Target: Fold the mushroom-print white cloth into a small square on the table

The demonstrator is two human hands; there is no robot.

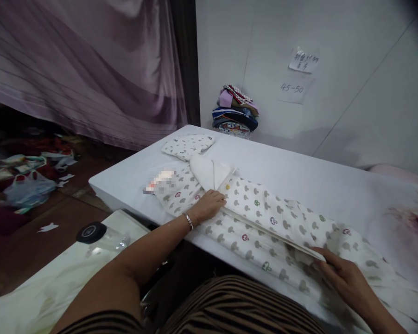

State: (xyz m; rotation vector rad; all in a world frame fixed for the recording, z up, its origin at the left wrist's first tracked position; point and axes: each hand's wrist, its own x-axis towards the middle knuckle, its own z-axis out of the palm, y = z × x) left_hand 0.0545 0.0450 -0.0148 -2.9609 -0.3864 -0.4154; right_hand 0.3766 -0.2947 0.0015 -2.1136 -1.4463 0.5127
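Note:
A long white garment point(250, 204) printed with grey and coloured mushrooms lies stretched along the table; its exact kind is unclear. A plain white flap point(209, 171) is folded at its collar end. My left hand point(209, 204), with a bracelet at the wrist, closes on the front edge just below that flap. Farther right, my right hand point(344, 273) pinches the same white edge point(281, 236) between thumb and fingers, lifted slightly off the lower layer. A smaller folded printed cloth point(188, 146) lies beyond the collar.
The white-covered table point(334, 185) stands against a pale wall with paper notes point(292, 88). Folded clothes point(235, 111) are stacked at the back. On a side surface at left is a clear jar with a black lid point(91, 232). Bags point(30, 188) lie on the floor.

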